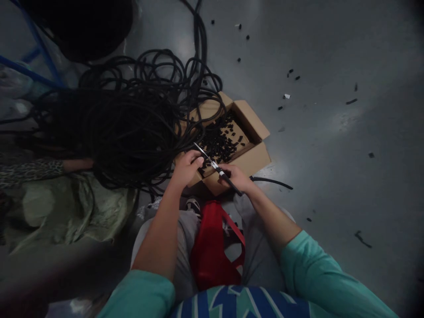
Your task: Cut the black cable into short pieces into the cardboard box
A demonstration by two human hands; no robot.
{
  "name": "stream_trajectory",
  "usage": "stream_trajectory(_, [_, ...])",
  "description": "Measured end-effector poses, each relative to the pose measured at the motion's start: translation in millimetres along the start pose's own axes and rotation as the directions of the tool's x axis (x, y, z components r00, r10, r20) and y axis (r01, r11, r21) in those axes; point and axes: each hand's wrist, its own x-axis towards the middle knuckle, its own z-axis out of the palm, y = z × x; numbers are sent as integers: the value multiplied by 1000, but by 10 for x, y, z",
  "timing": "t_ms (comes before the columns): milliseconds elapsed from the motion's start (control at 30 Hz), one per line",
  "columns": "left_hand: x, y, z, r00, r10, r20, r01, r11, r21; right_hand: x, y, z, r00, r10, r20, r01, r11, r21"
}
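Observation:
My right hand point(236, 176) is closed around a slim cutting tool point(217, 168) with a thin silver blade, a pale band and a black handle; whether it is a knife or scissors I cannot make out. The blade points up and left, past the fingertips of my left hand point(188, 168). Thumb and fingers of that left hand are curled close together, and what lies between them is hidden. Both hands are over the near edge of an open cardboard box point(253, 161). Inside it lie many short black cut pieces point(218, 141). A black cable end point(273, 181) sticks out beyond my right wrist.
A large tangle of black cable point(132, 119) fills the floor on the left, partly over the box. Another person's forearm point(77, 164) reaches into it. Small black scraps point(297, 78) dot the floor on the right. A red stool point(212, 247) shows between my legs.

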Motion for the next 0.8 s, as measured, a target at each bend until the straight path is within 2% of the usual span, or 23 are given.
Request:
stream_trajectory(233, [8,-6,-5,999,45,16,-47,977,209,7,-44,-11,982,83,168,-120,968,219])
stream_trajectory(400, [-4,37,2,999,39,28,-45,953,301,12,-47,-9,987,109,117,-132,967,217])
stream_trajectory(600, [5,30,-31,997,35,74,-52,972,231,24,-32,0,993,92,77,-105,979,175])
stream_trajectory(800, [20,0,-55,999,4,51,-11,991,135,27,-24,34,996,79,31,-83,987,137])
